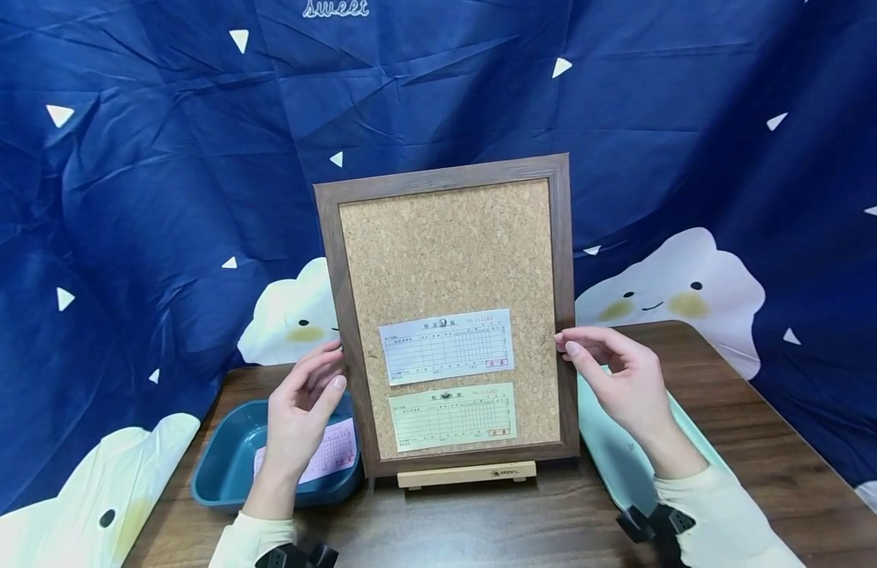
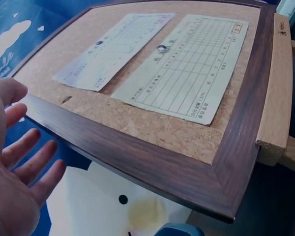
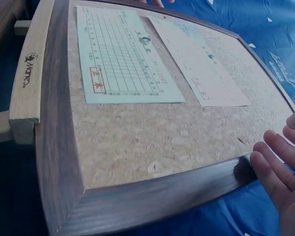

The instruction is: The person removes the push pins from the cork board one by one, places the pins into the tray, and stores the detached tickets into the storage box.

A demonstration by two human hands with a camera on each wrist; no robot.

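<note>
A cork board (image 1: 449, 252) in a dark brown wooden frame (image 1: 566, 268) leans on a small wooden easel (image 1: 467, 475). On its lower half are two printed slips, a white one (image 1: 447, 347) above a pale green one (image 1: 453, 418), each with a small round, shiny thing near its top edge. At the frame's left edge is my left hand (image 1: 307, 406), its fingers loosely spread and holding nothing in the left wrist view. My right hand (image 1: 623, 379) has its fingertips right at the frame's right edge, fingers (image 3: 275, 169) extended in the right wrist view.
To the left stands a blue plastic basin (image 1: 229, 450) with a pink printed slip (image 1: 332, 451) inside. A mint-green tray (image 1: 626, 473) lies at the right, partly behind my right arm. Behind the brown table (image 1: 410, 536) hangs a dark blue cloth (image 1: 438, 87) with clouds.
</note>
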